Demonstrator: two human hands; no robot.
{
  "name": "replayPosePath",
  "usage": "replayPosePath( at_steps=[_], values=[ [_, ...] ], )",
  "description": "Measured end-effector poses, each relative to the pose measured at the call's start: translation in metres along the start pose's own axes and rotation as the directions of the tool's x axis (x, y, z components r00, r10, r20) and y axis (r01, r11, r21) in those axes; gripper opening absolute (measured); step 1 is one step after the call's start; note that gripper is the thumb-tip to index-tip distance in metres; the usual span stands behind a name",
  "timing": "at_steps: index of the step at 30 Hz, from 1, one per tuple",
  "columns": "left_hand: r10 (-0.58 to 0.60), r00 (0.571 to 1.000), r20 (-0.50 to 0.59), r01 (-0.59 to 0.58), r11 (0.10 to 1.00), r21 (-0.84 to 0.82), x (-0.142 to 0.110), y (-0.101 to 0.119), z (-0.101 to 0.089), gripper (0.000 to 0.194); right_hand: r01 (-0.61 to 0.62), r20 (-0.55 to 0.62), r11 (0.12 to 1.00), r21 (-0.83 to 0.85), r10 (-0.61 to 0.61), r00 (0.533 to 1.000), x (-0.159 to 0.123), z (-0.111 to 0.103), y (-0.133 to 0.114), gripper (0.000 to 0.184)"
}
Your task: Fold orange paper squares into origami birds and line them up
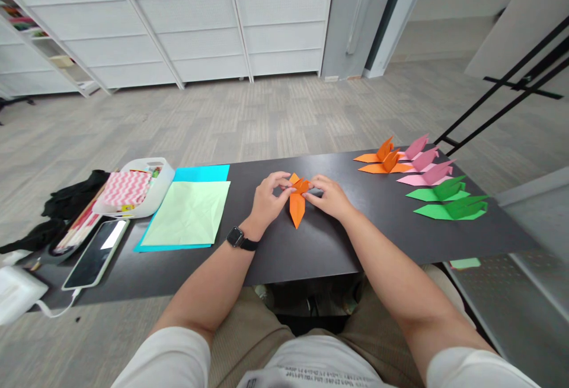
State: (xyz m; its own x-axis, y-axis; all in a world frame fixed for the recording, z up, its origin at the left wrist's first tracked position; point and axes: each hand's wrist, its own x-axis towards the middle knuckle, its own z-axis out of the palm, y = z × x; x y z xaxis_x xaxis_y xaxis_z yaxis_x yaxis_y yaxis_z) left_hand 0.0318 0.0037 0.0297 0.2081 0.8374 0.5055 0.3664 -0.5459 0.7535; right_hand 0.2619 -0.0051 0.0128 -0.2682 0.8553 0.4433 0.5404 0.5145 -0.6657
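Note:
An orange origami bird (297, 205) stands between my two hands over the dark table, its long pointed end toward me. My left hand (269, 197), with a black watch at the wrist, pinches its left side near the folded top. From the right, the thumb and finger of my right hand (329, 195) close on the other side of the same piece. Fingertips hide part of the upper folds. Finished-looking folded birds sit at the right: orange ones (383, 166), pink ones (429, 173) and green ones (453, 208).
Left of my hands lie light green paper sheets (189, 213) over blue sheets (202, 173). Beyond them are a white basket (165, 183), a phone (95, 255) on a cable, a white charger (20, 294) and black cloth (73, 195). The dark table (306, 257) has its near edge at my lap.

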Motion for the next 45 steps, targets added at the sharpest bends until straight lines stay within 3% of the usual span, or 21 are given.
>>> replayPosePath(
  at_steps=[6,10,15,27,35,40,45],
  values=[
    [-0.042,0.976,0.214,0.015,0.992,0.124,0.006,-0.019,0.0,0.04,-0.115,0.091,0.97,-0.215,0.138,0.986,-0.002,0.001,0.012,0.004],
    [-0.062,0.945,0.321,-0.051,0.942,0.331,0.007,-0.031,0.001,0.022,-0.183,0.112,0.92,-0.347,0.234,0.966,-0.004,0.004,0.015,0.003],
    [-0.098,0.931,0.353,-0.061,0.908,0.414,0.007,-0.034,0.007,0.003,-0.197,0.122,0.896,-0.397,0.264,0.957,-0.004,0.004,0.011,0.005],
    [-0.099,0.932,0.349,-0.067,0.898,0.435,0.009,-0.032,0.011,0.006,-0.192,0.128,0.899,-0.393,0.261,0.957,-0.004,-0.001,0.006,0.005],
    [-0.074,0.931,0.357,-0.084,0.909,0.408,0.007,-0.036,0.008,0.004,-0.158,0.14,0.865,-0.477,0.252,0.958,-0.003,-0.004,-0.003,0.006],
    [-0.02,0.962,0.274,-0.06,0.958,0.279,0.009,-0.035,0.0,0.023,-0.197,0.066,0.871,-0.45,0.253,0.965,-0.008,-0.029,-0.012,0.005],
    [-0.022,0.971,0.238,-0.037,0.97,0.239,0.01,-0.037,-0.001,0.027,-0.246,-0.183,0.897,-0.367,0.19,0.965,-0.049,-0.081,-0.025,0.011]
  ],
)
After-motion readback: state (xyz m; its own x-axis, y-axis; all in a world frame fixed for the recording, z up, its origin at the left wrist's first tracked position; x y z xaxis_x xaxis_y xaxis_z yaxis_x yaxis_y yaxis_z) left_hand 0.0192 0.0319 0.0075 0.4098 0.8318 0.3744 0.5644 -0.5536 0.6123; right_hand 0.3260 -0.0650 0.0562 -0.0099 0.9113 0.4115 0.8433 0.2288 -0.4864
